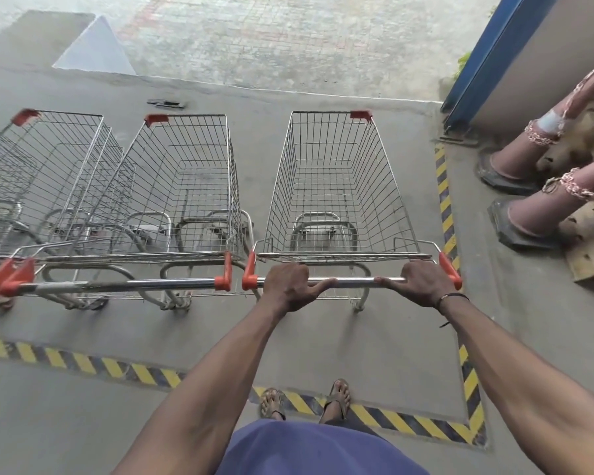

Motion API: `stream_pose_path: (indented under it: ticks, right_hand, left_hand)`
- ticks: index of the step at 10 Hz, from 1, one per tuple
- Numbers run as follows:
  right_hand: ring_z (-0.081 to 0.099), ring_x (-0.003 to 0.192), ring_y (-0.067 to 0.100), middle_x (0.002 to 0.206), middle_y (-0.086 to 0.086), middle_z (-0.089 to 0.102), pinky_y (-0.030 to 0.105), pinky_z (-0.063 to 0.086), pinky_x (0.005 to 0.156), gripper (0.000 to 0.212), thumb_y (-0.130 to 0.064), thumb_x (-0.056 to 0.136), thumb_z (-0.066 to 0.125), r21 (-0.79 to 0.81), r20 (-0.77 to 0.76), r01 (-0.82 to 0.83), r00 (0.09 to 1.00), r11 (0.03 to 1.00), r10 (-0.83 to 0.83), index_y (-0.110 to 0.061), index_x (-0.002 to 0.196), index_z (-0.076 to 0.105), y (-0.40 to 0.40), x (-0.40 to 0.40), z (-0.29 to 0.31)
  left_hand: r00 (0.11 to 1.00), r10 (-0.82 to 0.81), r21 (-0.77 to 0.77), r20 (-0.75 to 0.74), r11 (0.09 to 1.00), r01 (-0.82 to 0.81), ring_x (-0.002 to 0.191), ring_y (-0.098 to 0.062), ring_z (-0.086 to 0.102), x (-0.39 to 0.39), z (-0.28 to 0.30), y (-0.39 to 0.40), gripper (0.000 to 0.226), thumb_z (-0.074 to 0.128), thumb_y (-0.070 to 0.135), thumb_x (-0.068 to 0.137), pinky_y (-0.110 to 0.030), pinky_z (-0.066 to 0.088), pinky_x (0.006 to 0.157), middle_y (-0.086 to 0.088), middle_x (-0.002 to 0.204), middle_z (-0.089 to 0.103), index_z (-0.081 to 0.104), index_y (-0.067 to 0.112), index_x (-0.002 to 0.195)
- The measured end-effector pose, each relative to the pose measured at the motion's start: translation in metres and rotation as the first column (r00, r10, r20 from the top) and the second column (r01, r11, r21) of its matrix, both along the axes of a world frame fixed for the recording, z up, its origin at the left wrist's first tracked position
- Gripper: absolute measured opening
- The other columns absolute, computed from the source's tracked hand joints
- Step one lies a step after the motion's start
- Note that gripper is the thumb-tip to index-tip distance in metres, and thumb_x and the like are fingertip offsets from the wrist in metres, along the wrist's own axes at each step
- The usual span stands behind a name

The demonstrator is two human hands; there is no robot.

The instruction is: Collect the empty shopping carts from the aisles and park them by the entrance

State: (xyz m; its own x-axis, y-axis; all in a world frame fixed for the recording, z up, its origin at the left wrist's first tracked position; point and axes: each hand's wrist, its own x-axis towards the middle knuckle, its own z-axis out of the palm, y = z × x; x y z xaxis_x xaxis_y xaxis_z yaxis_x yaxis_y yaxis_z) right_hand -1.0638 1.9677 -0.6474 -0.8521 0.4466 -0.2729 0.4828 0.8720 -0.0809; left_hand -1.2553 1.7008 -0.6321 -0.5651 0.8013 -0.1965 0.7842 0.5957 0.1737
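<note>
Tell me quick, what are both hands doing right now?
Left hand: closed around the cart handle, holding it.
Right hand: closed around the same handle, holding it.

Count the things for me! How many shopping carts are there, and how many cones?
Shopping carts: at least 3 in full view, the one gripped by the left hand and right hand at, then and; more wire at the left edge may be another.
Cones: 2, lying tipped, and.
Total: 5.
</note>
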Motion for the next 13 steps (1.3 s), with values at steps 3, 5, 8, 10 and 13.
stream_pose_path:
  ticks: [3, 5, 8, 10, 13]
  right_hand:
    - [0.042, 0.049, 0.017, 0.052, 0.001, 0.049, 0.035, 0.035, 0.052, 0.107, -0.114, 0.062, 0.002, -0.019, 0.006, 0.014, 1.000, 1.000, -0.013, -0.018, 0.051, 0.047, -0.004, 0.002, 0.004]
    - [0.045, 0.049, 0.016, 0.052, 0.001, 0.052, 0.034, 0.036, 0.052, 0.106, -0.113, 0.064, 0.004, -0.028, 0.006, 0.026, 1.000, 0.999, -0.026, -0.018, 0.052, 0.049, -0.015, 0.000, 0.003]
    - [0.046, 0.051, 0.017, 0.054, 0.001, 0.051, 0.030, 0.029, 0.053, 0.108, -0.112, 0.064, -0.001, -0.057, -0.015, 0.022, 1.000, 0.998, -0.022, -0.018, 0.053, 0.049, -0.023, -0.001, 0.007]
    - [0.046, 0.056, 0.016, 0.059, 0.000, 0.053, 0.033, 0.033, 0.058, 0.104, -0.112, 0.068, 0.005, -0.116, -0.039, 0.026, 0.999, 0.993, -0.031, -0.019, 0.059, 0.050, -0.021, -0.002, 0.006]
    - [0.041, 0.055, 0.017, 0.060, -0.002, 0.049, 0.034, 0.030, 0.055, 0.077, -0.097, 0.084, 0.043, -0.178, -0.043, -0.250, 0.968, 0.952, 0.246, -0.022, 0.065, 0.046, 0.003, -0.034, 0.030]
  left_hand:
    - [1.000, 0.008, 0.006, -0.001, 1.000, -0.008, 0.056, -0.026, 0.058, 0.004, -0.005, -0.004, 0.097, 0.024, 0.098, 0.085, -0.040, 0.051, 0.059, 0.000, 0.053, 0.050, 0.060, 0.012, 0.058]
    - [1.000, 0.016, -0.005, -0.021, 1.000, -0.016, 0.060, -0.026, 0.061, -0.005, -0.014, -0.009, 0.111, 0.011, 0.105, 0.078, -0.039, 0.049, 0.058, 0.001, 0.058, 0.055, 0.080, 0.019, 0.094]
    - [0.996, -0.025, -0.008, -0.084, 1.000, 0.025, 0.059, -0.026, 0.059, -0.007, -0.013, -0.015, 0.111, 0.008, 0.103, 0.080, -0.036, 0.042, 0.057, 0.001, 0.056, 0.051, 0.081, 0.022, 0.099]
    - [0.998, -0.018, 0.007, -0.060, 1.000, 0.019, 0.062, -0.026, 0.059, -0.005, -0.008, -0.016, 0.113, 0.006, 0.103, 0.080, -0.037, 0.040, 0.058, 0.001, 0.057, 0.049, 0.081, 0.022, 0.108]
    - [0.995, 0.096, 0.098, 0.010, 0.990, -0.097, 0.065, -0.025, 0.053, 0.007, 0.002, -0.015, 0.072, 0.029, 0.085, 0.097, -0.038, 0.034, 0.062, -0.001, 0.064, 0.051, 0.051, 0.024, 0.065]
